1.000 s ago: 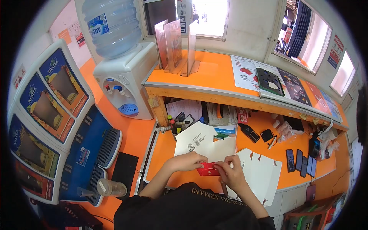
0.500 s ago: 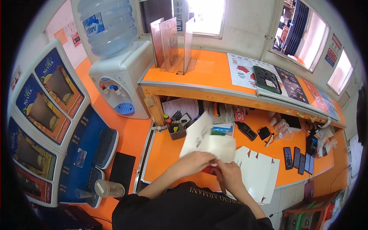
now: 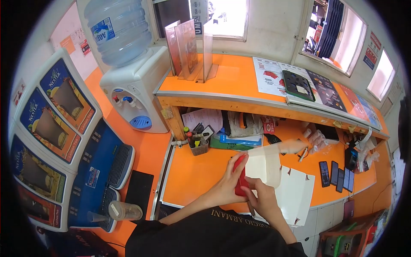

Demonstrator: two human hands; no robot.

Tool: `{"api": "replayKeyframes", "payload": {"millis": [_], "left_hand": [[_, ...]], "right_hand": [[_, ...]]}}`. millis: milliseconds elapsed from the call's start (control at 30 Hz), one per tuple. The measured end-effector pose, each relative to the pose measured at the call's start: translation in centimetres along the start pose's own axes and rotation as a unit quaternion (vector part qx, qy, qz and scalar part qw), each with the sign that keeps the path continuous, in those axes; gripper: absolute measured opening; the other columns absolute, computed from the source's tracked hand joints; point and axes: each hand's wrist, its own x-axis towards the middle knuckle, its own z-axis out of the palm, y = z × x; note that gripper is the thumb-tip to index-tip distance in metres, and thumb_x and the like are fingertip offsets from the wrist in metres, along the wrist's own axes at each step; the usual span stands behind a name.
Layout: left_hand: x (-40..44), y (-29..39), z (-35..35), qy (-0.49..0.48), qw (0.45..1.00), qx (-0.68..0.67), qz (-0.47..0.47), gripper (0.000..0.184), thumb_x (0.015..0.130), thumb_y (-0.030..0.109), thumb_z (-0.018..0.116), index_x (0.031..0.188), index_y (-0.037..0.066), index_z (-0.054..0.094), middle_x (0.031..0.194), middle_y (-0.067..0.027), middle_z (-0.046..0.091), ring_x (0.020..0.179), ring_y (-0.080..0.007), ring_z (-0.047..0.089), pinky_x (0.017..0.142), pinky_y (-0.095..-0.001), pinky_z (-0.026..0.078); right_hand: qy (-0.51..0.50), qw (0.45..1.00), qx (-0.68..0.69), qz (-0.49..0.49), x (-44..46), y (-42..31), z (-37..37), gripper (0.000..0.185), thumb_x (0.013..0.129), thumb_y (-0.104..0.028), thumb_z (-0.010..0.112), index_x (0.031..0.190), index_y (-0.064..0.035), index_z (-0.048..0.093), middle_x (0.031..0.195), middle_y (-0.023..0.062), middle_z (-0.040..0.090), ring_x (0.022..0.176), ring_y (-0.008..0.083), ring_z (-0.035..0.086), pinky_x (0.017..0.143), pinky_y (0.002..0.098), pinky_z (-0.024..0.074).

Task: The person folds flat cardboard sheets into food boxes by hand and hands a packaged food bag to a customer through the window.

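A paperboard box (image 3: 261, 167), white inside with a red outer side, is held partly folded over the orange desk. My left hand (image 3: 223, 185) grips its red side panel from the left, fingers along the upper end. At the lower edge, my right hand (image 3: 264, 198) pinches the box near the red panel's bottom corner. A long pale flap stretches toward the right, smeared by motion. Beneath and to the right lie flat white box blanks (image 3: 295, 197) with small dark notches at their edges.
A basket of pens (image 3: 199, 147) stands behind my hands, near blue and green folders (image 3: 239, 141). Several phones (image 3: 336, 175) lie at the right. A water dispenser (image 3: 135, 90) and drink machines (image 3: 55, 141) stand left, with a clear plastic jar (image 3: 125, 211) close by.
The box has turned, its flap swinging from upper left to the right. My left hand has shifted onto the red panel, which now stands upright. My right hand has moved slightly right and down.
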Motion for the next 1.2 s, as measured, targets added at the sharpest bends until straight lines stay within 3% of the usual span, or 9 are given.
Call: {"api": "replayKeyframes", "payload": {"millis": [100,200,300,433,667,933,1000,1033,1200], "left_hand": [[-0.7,-0.9,-0.3,0.021,0.999,0.003,0.035,0.117,0.054,0.025,0.084,0.142,0.009,0.008,0.142,-0.0204,0.009,0.131,-0.0400,0.018,0.105,-0.0463,0.028],[-1.1,-1.6,-1.9,0.055,0.990,-0.130,0.001,0.119,0.053,0.024,0.083,0.142,0.008,0.005,0.143,-0.0187,0.009,0.134,-0.0352,0.015,0.108,-0.0444,0.020],[-1.6,-2.3,-3.6,0.105,0.950,-0.293,0.009,0.126,0.056,0.043,0.076,0.142,0.003,-0.007,0.147,-0.0160,0.001,0.137,-0.0272,0.007,0.110,-0.0426,0.013],[-1.9,-2.8,-4.2,0.050,0.962,-0.266,0.028,0.125,0.061,0.071,0.058,0.141,0.001,-0.006,0.147,-0.0183,-0.001,0.138,-0.0309,0.003,0.109,-0.0475,0.010],[-1.5,-3.4,-5.5,-0.009,0.996,-0.075,0.054,0.114,0.072,0.073,0.042,0.140,-0.003,-0.010,0.146,-0.0239,-0.010,0.136,-0.0371,-0.007,0.107,-0.0516,0.004],[-1.6,-5.0,-4.8,-0.011,0.996,-0.078,0.045,0.103,0.081,0.066,0.039,0.140,-0.002,-0.010,0.147,-0.0219,-0.011,0.136,-0.0355,-0.011,0.108,-0.0472,0.000],[-2.3,-5.8,-3.5,0.113,0.812,-0.570,0.061,0.076,0.091,0.057,0.031,0.143,0.004,0.014,0.146,-0.0146,0.020,0.133,-0.0245,0.024,0.108,-0.0392,0.022],[-2.1,-6.1,-3.6,0.112,0.811,-0.571,0.059,0.076,0.091,0.057,0.031,0.143,0.004,0.014,0.146,-0.0146,0.020,0.133,-0.0245,0.024,0.108,-0.0392,0.022],[-1.7,-5.6,-3.5,0.210,0.733,-0.577,-0.291,0.068,0.089,0.057,0.038,0.133,0.005,0.034,0.131,-0.0122,0.043,0.117,-0.0197,0.047,0.093,-0.0359,0.043]], "right_hand": [[-0.096,0.993,0.070,-0.019,0.6,-0.3,-2.6,0.035,0.082,-0.021,0.065,0.111,-0.0025,0.056,0.098,0.0199,0.063,0.097,0.0296,0.061,0.082,0.0387,0.0480],[-0.038,0.965,-0.197,-0.166,0.4,0.3,-4.9,0.058,0.080,-0.043,0.063,0.122,-0.0046,0.050,0.129,0.0220,0.044,0.124,0.0374,0.038,0.094,0.0483,0.0378],[0.141,0.989,-0.043,0.015,-0.1,0.9,-5.4,0.106,0.061,-0.067,0.066,0.139,-0.0061,0.027,0.147,0.0219,0.008,0.135,0.0370,0.017,0.106,0.0490,0.0176],[-0.015,0.984,0.165,0.058,0.2,1.6,-4.6,0.122,0.058,-0.068,0.067,0.142,-0.0025,0.009,0.148,0.0201,0.006,0.137,0.0377,0.006,0.108,0.0483,0.0111],[-0.036,0.988,0.135,0.059,-0.1,1.6,-4.1,0.102,0.077,-0.063,0.051,0.141,0.0002,0.003,0.148,0.0224,-0.003,0.137,0.0380,-0.002,0.109,0.0476,0.0093],[-0.013,0.995,0.096,0.035,0.7,1.9,-2.9,0.090,0.086,-0.059,0.038,0.142,-0.0003,-0.001,0.148,0.0228,-0.002,0.137,0.0371,0.005,0.108,0.0457,0.0159],[0.006,0.993,0.120,-0.023,0.8,2.2,-2.6,0.086,0.088,-0.057,0.038,0.142,-0.0009,0.002,0.148,0.0212,0.001,0.137,0.0354,0.009,0.108,0.0453,0.0174],[0.013,0.961,0.273,0.042,0.8,2.7,-2.0,0.082,0.089,-0.056,0.037,0.143,-0.0021,0.006,0.148,0.0187,0.005,0.137,0.0324,0.011,0.107,0.0446,0.0192],[0.150,0.836,0.474,0.234,0.2,4.1,2.6,0.050,0.095,-0.041,0.041,0.124,-0.0021,0.046,0.116,0.0073,0.053,0.103,0.0131,0.051,0.088,0.0269,0.0416]]}}
